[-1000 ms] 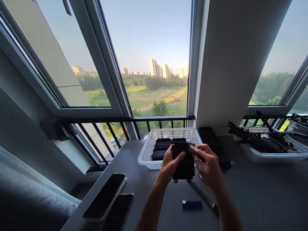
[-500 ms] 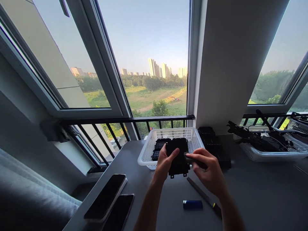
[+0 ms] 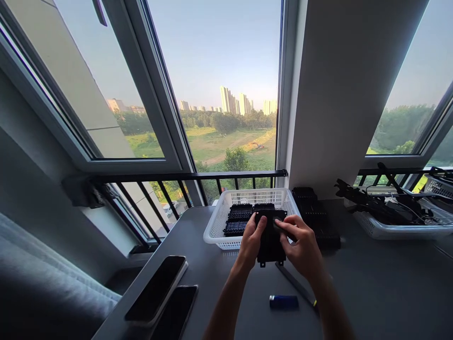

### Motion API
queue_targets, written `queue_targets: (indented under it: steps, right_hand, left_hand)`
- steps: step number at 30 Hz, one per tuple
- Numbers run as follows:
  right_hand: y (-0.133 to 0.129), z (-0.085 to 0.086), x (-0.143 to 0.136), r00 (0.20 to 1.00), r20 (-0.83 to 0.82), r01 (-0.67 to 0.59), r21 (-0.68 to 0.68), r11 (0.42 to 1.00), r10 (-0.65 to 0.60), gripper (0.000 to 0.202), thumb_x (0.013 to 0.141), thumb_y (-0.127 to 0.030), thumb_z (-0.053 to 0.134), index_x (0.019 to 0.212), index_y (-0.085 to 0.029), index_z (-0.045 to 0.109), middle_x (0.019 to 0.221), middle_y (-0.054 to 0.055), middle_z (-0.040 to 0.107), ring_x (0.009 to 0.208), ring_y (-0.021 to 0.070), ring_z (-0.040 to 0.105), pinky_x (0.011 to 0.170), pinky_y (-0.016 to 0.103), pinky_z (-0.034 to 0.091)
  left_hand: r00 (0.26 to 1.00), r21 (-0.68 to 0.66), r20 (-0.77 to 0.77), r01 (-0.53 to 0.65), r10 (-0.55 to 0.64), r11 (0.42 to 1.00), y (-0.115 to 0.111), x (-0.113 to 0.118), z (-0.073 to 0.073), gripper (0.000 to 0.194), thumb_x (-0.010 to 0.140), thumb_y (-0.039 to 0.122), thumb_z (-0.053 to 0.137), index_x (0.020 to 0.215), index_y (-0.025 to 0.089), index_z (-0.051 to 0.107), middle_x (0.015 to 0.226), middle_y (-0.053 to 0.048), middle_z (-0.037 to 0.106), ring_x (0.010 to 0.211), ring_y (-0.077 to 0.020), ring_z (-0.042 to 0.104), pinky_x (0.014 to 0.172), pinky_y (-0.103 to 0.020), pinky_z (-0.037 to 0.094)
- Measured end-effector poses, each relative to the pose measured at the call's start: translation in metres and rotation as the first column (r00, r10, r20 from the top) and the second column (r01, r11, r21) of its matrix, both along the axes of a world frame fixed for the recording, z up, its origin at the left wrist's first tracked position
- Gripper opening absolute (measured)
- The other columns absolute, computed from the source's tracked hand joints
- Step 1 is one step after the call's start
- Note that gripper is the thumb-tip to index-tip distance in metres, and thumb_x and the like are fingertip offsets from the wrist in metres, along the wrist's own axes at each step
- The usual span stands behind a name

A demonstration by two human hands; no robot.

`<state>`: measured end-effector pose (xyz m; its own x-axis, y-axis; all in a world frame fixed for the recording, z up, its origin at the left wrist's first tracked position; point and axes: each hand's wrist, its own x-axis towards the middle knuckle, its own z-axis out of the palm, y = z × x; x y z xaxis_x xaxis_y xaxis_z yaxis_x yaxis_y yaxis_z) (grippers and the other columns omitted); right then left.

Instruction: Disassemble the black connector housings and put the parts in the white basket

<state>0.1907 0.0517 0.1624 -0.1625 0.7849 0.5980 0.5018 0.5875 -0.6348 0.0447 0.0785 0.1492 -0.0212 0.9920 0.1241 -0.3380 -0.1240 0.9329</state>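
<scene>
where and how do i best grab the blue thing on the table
Likely best pinched from above, across its middle: the blue thing lies flat and lengthwise left to right, while the dark tool slants past its right end.

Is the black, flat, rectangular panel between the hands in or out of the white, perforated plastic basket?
Out: the left hand holds the panel up, hiding part of the near rim of the basket.

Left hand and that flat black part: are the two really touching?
Touching. The head view shows the left hand gripping the flat black part at its left edge, the thumb pressed over its face.
</scene>
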Motion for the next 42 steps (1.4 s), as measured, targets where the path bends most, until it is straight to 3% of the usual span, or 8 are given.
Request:
queue_targets:
  steps: [9, 14, 19, 23, 29, 36, 38, 42]
  right_hand:
    - [-0.017, 0.014, 0.004, 0.958, 0.062, -0.262, -0.194, 0.945, 0.279, 0.025, 0.073, -0.008, 0.057, 0.085, -0.020, 0.075, 0.085, 0.002, 0.064, 0.073, 0.0131, 0.063, 0.066, 0.024, 0.052]
    - [-0.007, 0.009, 0.010, 0.992, -0.125, -0.017, 0.032, 0.999, 0.021, 0.031, 0.085, -0.018, 0.055, 0.111, -0.023, 0.070, 0.101, 0.006, 0.063, 0.093, 0.0186, 0.063, 0.082, 0.031, 0.053]
    - [0.008, -0.005, 0.004, 0.986, -0.108, 0.136, 0.081, 0.987, -0.127, 0.035, 0.092, -0.024, 0.049, 0.124, -0.025, 0.064, 0.107, 0.007, 0.060, 0.098, 0.0205, 0.062, 0.087, 0.034, 0.052]
    - [0.008, -0.009, -0.003, 0.998, -0.046, 0.054, 0.082, 0.995, -0.051, 0.035, 0.093, -0.021, 0.048, 0.124, -0.026, 0.064, 0.107, 0.008, 0.060, 0.097, 0.0200, 0.061, 0.087, 0.034, 0.052]
    - [-0.011, 0.006, -0.010, 0.988, 0.081, -0.126, -0.078, 0.989, 0.133, 0.037, 0.085, -0.010, 0.052, 0.114, -0.024, 0.070, 0.098, 0.006, 0.062, 0.088, 0.0175, 0.061, 0.080, 0.031, 0.053]
    - [-0.023, 0.015, -0.004, 0.935, 0.102, -0.313, -0.208, 0.927, 0.339, 0.034, 0.079, -0.008, 0.055, 0.101, -0.025, 0.075, 0.092, 0.002, 0.065, 0.078, 0.0137, 0.064, 0.071, 0.024, 0.053]
    - [-0.020, 0.012, 0.000, 0.961, 0.044, -0.264, -0.132, 0.955, 0.272, 0.035, 0.081, -0.010, 0.055, 0.107, -0.025, 0.073, 0.098, 0.004, 0.064, 0.083, 0.0148, 0.064, 0.074, 0.025, 0.053]
    - [-0.004, 0.002, 0.005, 0.996, -0.087, 0.026, 0.026, 0.999, -0.024, 0.034, 0.089, -0.018, 0.051, 0.119, -0.023, 0.067, 0.106, 0.007, 0.061, 0.093, 0.0182, 0.062, 0.082, 0.031, 0.053]
  left_hand:
    - [0.962, -0.106, 0.189, -0.177, 0.195, 0.978, 0.011, -0.020, 0.001, 0.049, 0.066, 0.049, 0.076, 0.099, 0.016, 0.058, 0.086, -0.005, 0.071, 0.084, -0.0234, 0.068, 0.076, -0.034, 0.054]
    - [0.995, -0.020, 0.071, -0.073, 0.075, 0.997, 0.005, -0.014, 0.005, 0.046, 0.069, 0.048, 0.074, 0.101, 0.016, 0.062, 0.091, -0.007, 0.072, 0.091, -0.0256, 0.068, 0.084, -0.036, 0.052]
    - [0.996, -0.013, -0.010, 0.088, -0.089, 0.996, -0.003, 0.003, 0.002, 0.046, 0.073, 0.050, 0.071, 0.105, 0.017, 0.065, 0.104, -0.008, 0.071, 0.105, -0.0270, 0.063, 0.094, -0.036, 0.046]
    - [0.998, -0.036, -0.040, -0.051, 0.049, 0.998, -0.002, 0.008, -0.007, 0.044, 0.072, 0.055, 0.070, 0.095, 0.018, 0.068, 0.110, -0.008, 0.069, 0.117, -0.0258, 0.055, 0.097, -0.030, 0.042]
    - [0.984, -0.095, 0.133, -0.108, 0.120, 0.990, 0.005, 0.001, -0.005, 0.054, 0.066, 0.064, 0.069, 0.090, 0.016, 0.062, 0.083, -0.004, 0.070, 0.083, -0.0224, 0.066, 0.075, -0.031, 0.051]
    - [0.959, -0.147, 0.151, -0.220, 0.241, 0.964, 0.013, -0.017, -0.005, 0.055, 0.066, 0.062, 0.070, 0.095, 0.015, 0.064, 0.082, -0.004, 0.070, 0.074, -0.0190, 0.065, 0.071, -0.030, 0.050]
    - [0.963, -0.142, 0.130, -0.216, 0.234, 0.966, 0.012, -0.017, -0.005, 0.055, 0.067, 0.061, 0.070, 0.097, 0.015, 0.065, 0.084, -0.004, 0.071, 0.079, -0.0205, 0.066, 0.076, -0.031, 0.051]
    - [0.991, -0.104, 0.095, -0.087, 0.097, 0.991, 0.006, -0.007, -0.003, 0.054, 0.066, 0.061, 0.072, 0.097, 0.016, 0.067, 0.089, -0.006, 0.072, 0.094, -0.0256, 0.066, 0.086, -0.035, 0.049]
